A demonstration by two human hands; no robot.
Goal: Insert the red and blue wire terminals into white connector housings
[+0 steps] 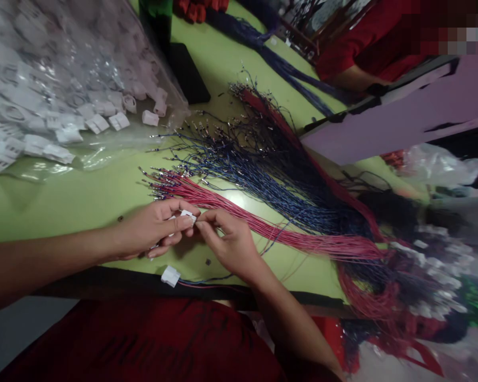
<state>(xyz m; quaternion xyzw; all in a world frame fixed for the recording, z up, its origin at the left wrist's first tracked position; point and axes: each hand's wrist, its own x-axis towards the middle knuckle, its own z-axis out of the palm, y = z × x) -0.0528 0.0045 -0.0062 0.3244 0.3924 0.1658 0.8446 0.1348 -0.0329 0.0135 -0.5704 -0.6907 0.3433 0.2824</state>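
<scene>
My left hand (165,225) is closed around a white plastic connector housing (188,215), which shows between thumb and fingers. More white plastic peeks out below the palm. Close against the housing's right side, my right hand (229,239) is pinched at the fingertips. What it pinches is hard to see, perhaps a thin wire end. Just below the hands, a finished-looking white connector (170,276) with blue and red wires lies near the table edge. Behind the hands stretches a bundle of red wires (239,215) with metal terminals at their left ends.
Blue wires (271,185) and darker ones lie beyond the red bundle. A clear plastic bag (103,79) of white housings fills the far left. At the right are a purple panel (402,116) and a heap of white connectors (438,270). Another person's red sleeve (354,48) shows at the back.
</scene>
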